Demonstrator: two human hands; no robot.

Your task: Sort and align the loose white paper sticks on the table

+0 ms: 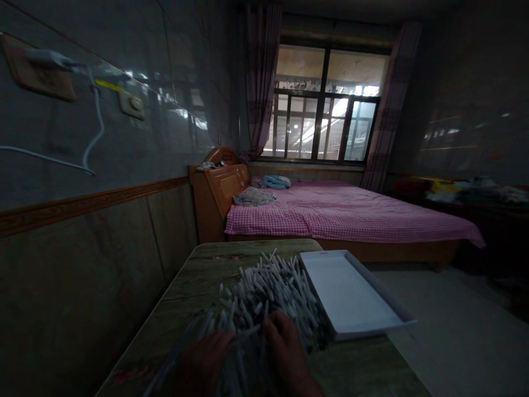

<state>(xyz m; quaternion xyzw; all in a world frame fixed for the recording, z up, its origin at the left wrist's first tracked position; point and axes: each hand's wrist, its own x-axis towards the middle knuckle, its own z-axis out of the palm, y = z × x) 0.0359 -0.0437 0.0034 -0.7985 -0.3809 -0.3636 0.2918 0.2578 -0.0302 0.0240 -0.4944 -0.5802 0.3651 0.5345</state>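
A large heap of slim whitish sticks (273, 292), pen-like in shape, lies on a table (177, 292) with a dark wood-like top. At the near side of the heap, my right hand (285, 342) has its thumb and fingers pinched round one of the sticks, which points upward. My left hand (209, 353) is just to the left, low over the heap, dark and blurred, near a stick lying crosswise; its fingertips are hard to make out. To the right of the heap rests a shallow white tray (347, 292) with nothing in it.
Past the table stands a bed (339, 212) with a pink checked cover and a wooden headboard (217, 193). A tiled wall with a socket (41, 71) and a white cable (97, 121) runs along the left. The tray's right side overhangs the table edge.
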